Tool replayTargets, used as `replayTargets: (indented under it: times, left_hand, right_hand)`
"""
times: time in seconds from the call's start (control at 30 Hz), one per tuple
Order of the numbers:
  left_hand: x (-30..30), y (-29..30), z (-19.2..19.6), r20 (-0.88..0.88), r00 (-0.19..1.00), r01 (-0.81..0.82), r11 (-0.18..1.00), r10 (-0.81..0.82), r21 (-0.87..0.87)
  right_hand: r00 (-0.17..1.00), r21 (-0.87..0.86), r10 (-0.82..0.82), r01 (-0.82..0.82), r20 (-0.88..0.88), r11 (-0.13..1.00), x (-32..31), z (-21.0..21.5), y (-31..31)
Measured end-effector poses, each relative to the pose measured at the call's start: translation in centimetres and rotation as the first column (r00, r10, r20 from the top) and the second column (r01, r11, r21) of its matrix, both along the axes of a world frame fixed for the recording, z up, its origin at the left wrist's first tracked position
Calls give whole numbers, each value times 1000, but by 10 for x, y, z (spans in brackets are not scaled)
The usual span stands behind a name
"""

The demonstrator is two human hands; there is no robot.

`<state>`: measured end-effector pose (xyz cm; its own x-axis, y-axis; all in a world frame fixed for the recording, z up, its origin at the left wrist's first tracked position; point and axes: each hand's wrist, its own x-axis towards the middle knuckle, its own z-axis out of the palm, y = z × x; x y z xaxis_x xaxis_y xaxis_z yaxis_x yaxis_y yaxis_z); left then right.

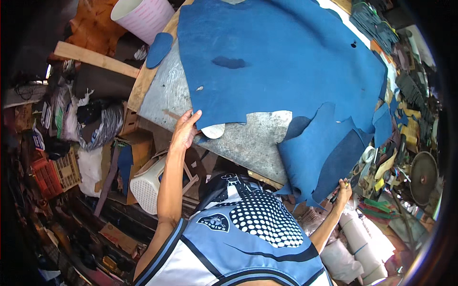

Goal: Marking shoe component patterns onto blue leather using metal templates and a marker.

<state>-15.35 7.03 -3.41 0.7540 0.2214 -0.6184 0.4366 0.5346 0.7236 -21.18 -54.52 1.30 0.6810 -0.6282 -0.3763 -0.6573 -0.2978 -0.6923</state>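
L side: clutter off the bench – red crate [46, 177], white plastic basket [149, 185], pink-white bucket [142, 16] up top w/ small blue oval cutout [159, 49] beside it. Left hand [185, 129] rests at lower-left edge of the big blue leather hide [281, 62], fingers spread & flat, tips on the hide's edge, just above a white oval pattern piece [213, 130] that pokes out from under it. Hide covers most of the grey metal-topped table [248, 143]; bare strip of table along near edge between the hands. Hide's lower-right flap [317, 162] hangs over table edge. Right hand [343, 189] sits just below that flap, fingers curled round a small tool, can't tell what kind. R side crowded w/ tools, scraps, white rolls [355, 238].
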Motion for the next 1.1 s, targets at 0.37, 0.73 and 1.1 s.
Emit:
replayTargets:
  times: [0.37, 0.73, 1.1]
  left_hand:
    - [-70, -33, -1, 43, 989, -133, 984, 139, -122]
    - [-128, -102, 40, -73, 957, 290, 917, -281, 274]
    - [-69, -80, 25, -232, 925, 205, -119, -299, 971]
  right_hand:
    - [888, 122, 455, -445, -65, 887, 52, 88, 232]
    - [728, 763, 685, -454, 20, 460, 61, 9, 311]
    - [945, 751, 295, -295, 140, 590, 73, 12, 297]
